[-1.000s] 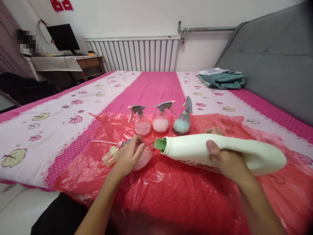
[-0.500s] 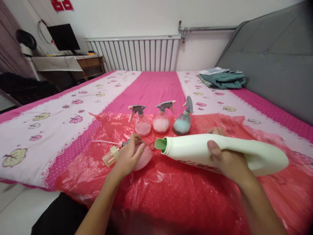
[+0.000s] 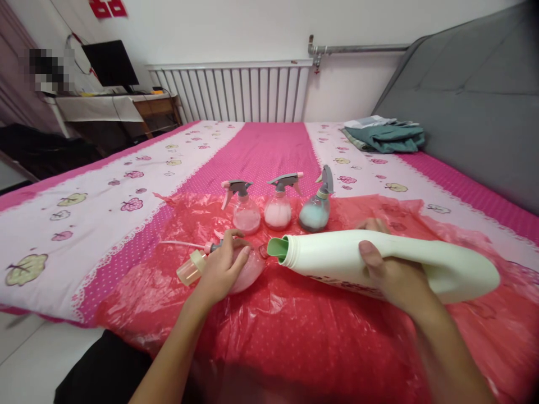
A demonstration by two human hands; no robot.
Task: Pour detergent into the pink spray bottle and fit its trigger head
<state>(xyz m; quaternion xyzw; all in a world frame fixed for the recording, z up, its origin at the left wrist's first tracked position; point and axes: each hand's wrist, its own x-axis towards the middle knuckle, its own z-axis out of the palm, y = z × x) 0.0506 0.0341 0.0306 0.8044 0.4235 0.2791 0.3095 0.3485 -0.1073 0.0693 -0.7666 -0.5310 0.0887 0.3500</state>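
Note:
My left hand (image 3: 227,266) is closed around a clear pink spray bottle (image 3: 249,274) with its top off, tilted so that its neck faces right. My right hand (image 3: 393,275) grips a large pale-green detergent jug (image 3: 332,255), held nearly level. The jug's green pouring spout (image 3: 277,247) is at the mouth of the spray bottle; whether they touch, I cannot tell. Beside my left hand lie a pink and grey spray head (image 3: 210,247) with its thin tube and a clear cap with a cream rim (image 3: 191,269).
Behind my hands stand two pink spray bottles (image 3: 246,216) (image 3: 278,213) and a teal one (image 3: 315,212), on a red plastic sheet (image 3: 295,331) spread over the bed. Folded clothes (image 3: 385,134) lie at the back right by a grey headboard (image 3: 463,95). A radiator (image 3: 231,92) lines the wall.
Both hands stay nearly where they were. The spray bottle's neck has tipped up slightly towards the jug's spout.

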